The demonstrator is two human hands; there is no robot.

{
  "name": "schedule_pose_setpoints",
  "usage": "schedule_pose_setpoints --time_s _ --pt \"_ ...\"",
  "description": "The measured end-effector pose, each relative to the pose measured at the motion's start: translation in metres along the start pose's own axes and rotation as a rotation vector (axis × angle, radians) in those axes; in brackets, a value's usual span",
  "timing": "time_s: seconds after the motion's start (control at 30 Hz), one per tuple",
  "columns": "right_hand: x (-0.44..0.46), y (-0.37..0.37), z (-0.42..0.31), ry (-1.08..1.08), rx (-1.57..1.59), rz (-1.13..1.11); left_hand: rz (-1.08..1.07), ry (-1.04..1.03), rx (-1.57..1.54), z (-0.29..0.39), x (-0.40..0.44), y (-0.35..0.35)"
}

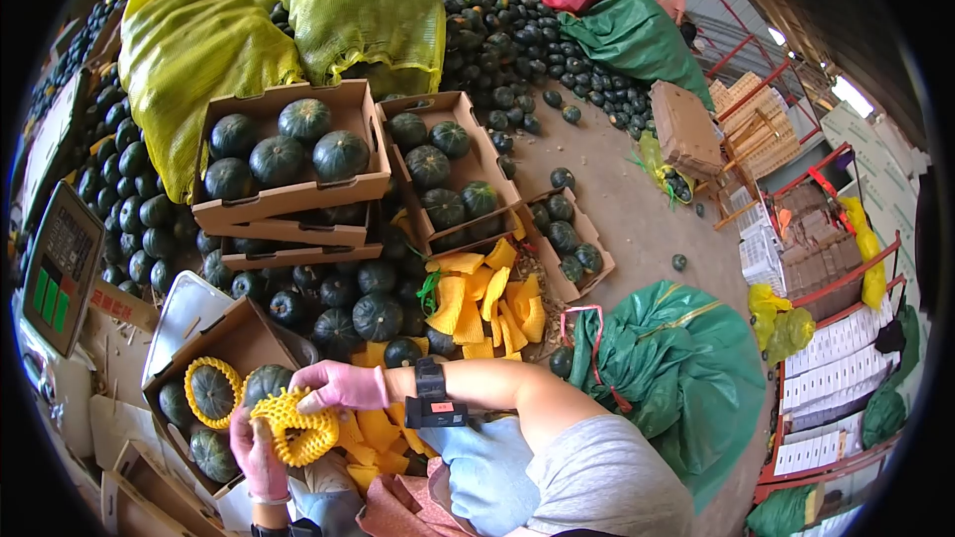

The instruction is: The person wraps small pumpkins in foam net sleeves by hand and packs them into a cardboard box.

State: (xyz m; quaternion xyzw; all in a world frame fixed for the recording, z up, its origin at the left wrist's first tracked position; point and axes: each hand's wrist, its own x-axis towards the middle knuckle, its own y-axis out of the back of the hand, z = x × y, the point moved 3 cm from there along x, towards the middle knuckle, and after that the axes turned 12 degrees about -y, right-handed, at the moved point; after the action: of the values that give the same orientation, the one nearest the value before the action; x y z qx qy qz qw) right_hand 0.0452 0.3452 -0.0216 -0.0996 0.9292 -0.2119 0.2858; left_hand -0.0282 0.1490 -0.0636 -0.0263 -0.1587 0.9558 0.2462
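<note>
spongy foam netting (284, 412), matt cardboard box (298, 204)

Just left of the right fingers (312, 376), a dark pumpkin (268, 379) is partly hidden by the yellow foam net (294, 449). Below the left fingers (261, 434), the lower edge cuts off the left forearm (270, 514). Leftward of both, the display's (66, 264) lettering is too small to read.

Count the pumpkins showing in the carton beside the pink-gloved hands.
4 pumpkins: one ringed by yellow netting, one left of it, one right, one below. More may be hidden.
</note>
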Motion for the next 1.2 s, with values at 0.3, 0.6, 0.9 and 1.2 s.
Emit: schedule_pose_setpoints --time_s 0.3,0.6,0.9,1.2 --pt "0.037 -0.018 -0.008 0.033 -0.353 -0.008 -0.010 -0.050 0.101 0.005 0.003 0.033" --pt "0.045 -0.008 -0.010 0.596 -0.679 0.417 -0.052 -0.047 0.158 0.011 0.019 0.019" --pt "0.066 -0.004 -0.026 0.578 -0.740 0.640 0.246 -0.120 0.316 -0.008 0.023 0.027" --pt "0.071 0.000 -0.040 0.274 -0.943 0.717 0.181 -0.086 0.682 0.001 0.031 0.028"
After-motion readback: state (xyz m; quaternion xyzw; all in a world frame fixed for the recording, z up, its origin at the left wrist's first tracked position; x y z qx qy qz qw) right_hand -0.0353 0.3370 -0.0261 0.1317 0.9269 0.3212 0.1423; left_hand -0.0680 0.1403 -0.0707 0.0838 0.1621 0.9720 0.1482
